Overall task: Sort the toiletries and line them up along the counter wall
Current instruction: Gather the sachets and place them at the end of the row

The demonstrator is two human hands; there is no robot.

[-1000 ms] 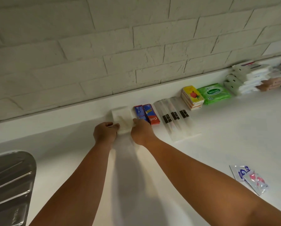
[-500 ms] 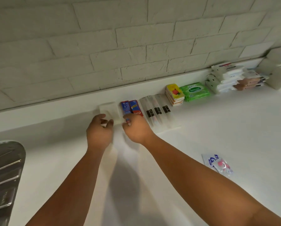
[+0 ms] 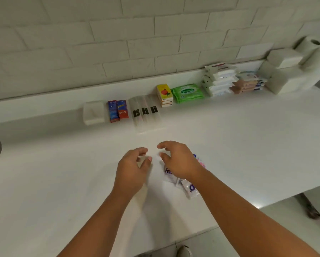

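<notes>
Both bare forearms reach forward from the lower edge, drawing closer toward the middle. The left hand (image 3: 132,169) is palm-down, its fingers (image 3: 143,150) loosely curled, thumb and forefinger a little apart with nothing clearly held. The right hand (image 3: 180,161) sits just beside it, slightly farther forward, palm-down, fingers bent and spread in a loose claw. The hands do not touch.

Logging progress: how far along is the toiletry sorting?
Done: white flat packet, red-and-blue toothpaste boxes, clear-wrapped toothbrushes, yellow packs and green wipes pack sit along the wall. In hand: right hand hovers over loose clear printed sachets; left hand: unclear. Left: those sachets.
</notes>
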